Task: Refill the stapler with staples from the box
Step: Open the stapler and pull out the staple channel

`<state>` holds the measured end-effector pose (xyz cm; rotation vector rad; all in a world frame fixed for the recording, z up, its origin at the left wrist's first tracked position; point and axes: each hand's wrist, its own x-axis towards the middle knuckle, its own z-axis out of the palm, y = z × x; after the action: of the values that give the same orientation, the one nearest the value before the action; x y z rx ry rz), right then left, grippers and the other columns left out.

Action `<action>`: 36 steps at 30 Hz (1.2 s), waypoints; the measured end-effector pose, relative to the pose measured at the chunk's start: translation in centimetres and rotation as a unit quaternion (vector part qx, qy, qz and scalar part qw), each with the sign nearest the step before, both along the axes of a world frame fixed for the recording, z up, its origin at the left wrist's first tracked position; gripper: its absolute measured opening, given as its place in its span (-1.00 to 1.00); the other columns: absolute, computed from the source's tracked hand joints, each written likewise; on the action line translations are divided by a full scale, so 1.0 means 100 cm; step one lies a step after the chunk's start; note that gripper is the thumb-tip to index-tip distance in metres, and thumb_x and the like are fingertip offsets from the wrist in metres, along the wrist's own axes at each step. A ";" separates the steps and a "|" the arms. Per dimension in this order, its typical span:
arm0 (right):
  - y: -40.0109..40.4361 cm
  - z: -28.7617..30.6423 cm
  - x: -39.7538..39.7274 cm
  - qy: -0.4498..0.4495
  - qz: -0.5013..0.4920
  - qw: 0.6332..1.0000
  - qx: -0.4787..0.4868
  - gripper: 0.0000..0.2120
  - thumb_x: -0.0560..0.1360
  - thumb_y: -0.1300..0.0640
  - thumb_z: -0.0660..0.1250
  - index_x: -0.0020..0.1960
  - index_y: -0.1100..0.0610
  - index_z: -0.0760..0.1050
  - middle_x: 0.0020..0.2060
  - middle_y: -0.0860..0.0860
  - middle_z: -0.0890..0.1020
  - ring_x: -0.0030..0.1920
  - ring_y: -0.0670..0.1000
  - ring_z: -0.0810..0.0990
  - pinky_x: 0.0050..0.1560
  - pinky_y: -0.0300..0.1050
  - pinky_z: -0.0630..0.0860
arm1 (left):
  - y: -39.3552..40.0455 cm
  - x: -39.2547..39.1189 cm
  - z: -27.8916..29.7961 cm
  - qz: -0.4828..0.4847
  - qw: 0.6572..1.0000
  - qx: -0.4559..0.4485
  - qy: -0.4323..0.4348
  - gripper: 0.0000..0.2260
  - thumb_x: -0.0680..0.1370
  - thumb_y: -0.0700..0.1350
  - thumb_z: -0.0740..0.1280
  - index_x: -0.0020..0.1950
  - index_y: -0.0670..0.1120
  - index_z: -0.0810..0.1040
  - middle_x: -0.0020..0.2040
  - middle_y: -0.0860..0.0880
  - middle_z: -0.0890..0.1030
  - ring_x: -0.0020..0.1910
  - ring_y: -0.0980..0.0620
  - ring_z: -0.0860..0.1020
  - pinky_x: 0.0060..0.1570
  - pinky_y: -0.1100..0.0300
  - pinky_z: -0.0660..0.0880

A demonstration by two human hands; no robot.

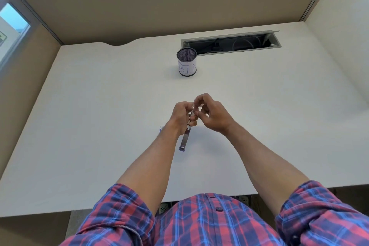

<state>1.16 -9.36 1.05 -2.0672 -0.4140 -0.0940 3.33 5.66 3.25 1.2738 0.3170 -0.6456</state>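
Note:
My left hand (pixel 180 117) grips the small metal stapler (pixel 185 139) above the middle of the white desk (pixel 99 106). The stapler's long silver part points toward me and ends in a purple tip. My right hand (pixel 209 114) is curled against the stapler's far end, and its fingertips pinch something small there that I cannot make out. A small purple and white box (pixel 161 129) peeks out just left of my left wrist, mostly hidden by it.
A mesh cup (pixel 186 64) with a paper label reading BIN stands further back on the desk. Behind the cup is an open cable slot (pixel 231 43). Beige partition walls enclose the desk on three sides.

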 end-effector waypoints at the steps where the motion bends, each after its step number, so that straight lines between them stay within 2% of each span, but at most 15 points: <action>1: 0.000 -0.001 -0.001 0.000 -0.004 1.000 0.007 -0.71 0.51 0.36 0.35 0.12 0.09 0.37 -0.13 -0.11 0.61 -0.38 -0.04 0.52 -0.27 -0.38 0.37 | 0.000 0.000 0.001 -0.009 1.000 0.000 -0.008 -0.69 0.41 -0.30 0.08 0.04 -0.25 0.53 -0.33 -0.09 0.45 -0.46 0.04 0.23 -0.46 0.23 0.14; 8: 0.000 -0.004 -0.005 0.012 -0.028 0.998 0.047 -0.68 0.51 0.33 0.37 0.13 0.06 0.35 -0.11 -0.11 0.64 -0.40 -0.03 0.50 -0.28 -0.34 0.38 | 0.003 -0.001 -0.004 -0.038 0.999 -0.002 -0.024 -0.82 0.44 -0.29 0.20 -0.04 -0.21 0.55 -0.31 -0.03 0.42 -0.43 0.04 0.23 -0.45 0.22 0.12; 12: -0.003 -0.005 -0.005 0.020 -0.042 0.997 0.067 -0.73 0.52 0.38 0.24 0.12 0.08 0.36 -0.17 -0.11 0.69 -0.24 0.01 0.64 -0.24 -0.19 0.47 | 0.001 -0.001 -0.007 -0.061 0.997 0.019 -0.041 -0.95 0.48 -0.25 0.26 -0.17 -0.13 0.46 -0.29 -0.01 0.32 -0.45 0.08 0.22 -0.49 0.25 0.12; 15: -0.005 -0.005 -0.004 0.014 -0.044 0.997 0.055 -0.71 0.50 0.42 0.22 0.10 0.10 0.40 -0.18 -0.09 0.70 -0.20 -0.04 0.66 -0.20 -0.31 0.46 | 0.000 -0.001 -0.012 -0.063 0.996 0.038 -0.054 -0.89 0.48 -0.28 0.24 -0.21 -0.11 0.38 -0.30 -0.02 0.32 -0.47 0.09 0.20 -0.52 0.28 0.11; 18: -0.004 -0.003 -0.004 -0.005 -0.049 0.997 0.061 -0.69 0.44 0.46 0.24 0.03 0.10 0.45 -0.21 -0.06 0.70 -0.27 -0.07 0.64 -0.21 -0.38 0.43 | -0.001 -0.004 -0.012 -0.058 0.996 0.033 -0.060 -0.94 0.46 -0.29 0.23 -0.12 -0.16 0.44 -0.30 -0.03 0.35 -0.48 0.09 0.21 -0.53 0.29 0.12; 21: -0.004 -0.006 -0.004 0.009 -0.109 0.987 0.115 -0.73 0.43 0.42 0.31 -0.05 0.08 0.53 -0.21 -0.09 0.71 -0.35 -0.04 0.61 -0.28 -0.27 0.48 | -0.003 0.000 -0.012 -0.047 0.997 0.026 -0.059 -0.84 0.52 -0.36 0.13 -0.09 -0.20 0.48 -0.27 -0.05 0.38 -0.50 0.10 0.22 -0.53 0.30 0.14; 23: -0.004 -0.008 -0.003 0.040 -0.175 0.974 0.140 -0.78 0.45 0.35 0.37 -0.09 0.03 0.58 -0.20 -0.09 0.71 -0.37 0.08 0.61 -0.31 -0.17 0.49 | -0.003 0.002 -0.010 -0.039 0.998 0.017 -0.056 -0.77 0.53 -0.37 0.09 -0.10 -0.20 0.53 -0.29 -0.04 0.41 -0.51 0.11 0.23 -0.54 0.31 0.15; 24: -0.004 -0.009 -0.002 0.048 -0.192 0.970 0.140 -0.81 0.46 0.32 0.40 -0.09 0.02 0.61 -0.20 -0.09 0.72 -0.36 0.09 0.63 -0.30 -0.19 0.50 | -0.004 0.002 -0.008 -0.041 0.997 0.016 -0.058 -0.77 0.52 -0.38 0.09 -0.10 -0.21 0.52 -0.28 -0.04 0.42 -0.50 0.11 0.23 -0.54 0.31 0.16; 28: -0.005 -0.010 -0.003 0.078 -0.194 0.964 0.163 -0.81 0.48 0.28 0.45 -0.08 -0.02 0.68 -0.20 -0.09 0.75 -0.29 0.00 0.72 -0.23 -0.27 0.57 | -0.006 0.002 -0.008 -0.053 0.996 0.020 -0.070 -0.78 0.51 -0.38 0.08 0.00 -0.19 0.48 -0.26 -0.05 0.41 -0.49 0.09 0.23 -0.53 0.30 0.16; 32: -0.007 -0.008 -0.003 0.099 -0.197 0.959 0.177 -0.81 0.49 0.28 0.44 -0.08 0.00 0.72 -0.22 -0.06 0.76 -0.28 0.01 0.72 -0.28 -0.32 0.52 | -0.003 0.002 -0.010 -0.050 0.997 0.009 -0.058 -0.75 0.53 -0.38 0.10 0.05 -0.22 0.53 -0.25 -0.05 0.43 -0.48 0.08 0.24 -0.51 0.29 0.17; 36: -0.009 -0.007 -0.003 0.110 -0.198 0.953 0.201 -0.82 0.49 0.30 0.44 -0.08 0.05 0.73 -0.19 -0.03 0.77 -0.29 0.01 0.72 -0.27 -0.31 0.53 | 0.000 0.001 -0.011 -0.059 0.997 -0.014 -0.049 -0.78 0.47 -0.33 0.17 0.01 -0.25 0.57 -0.23 -0.06 0.45 -0.44 0.05 0.26 -0.42 0.21 0.11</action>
<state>0.89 -10.22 0.33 -1.7044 0.1546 -0.1718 3.40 5.63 2.14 1.2997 0.1511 -0.6827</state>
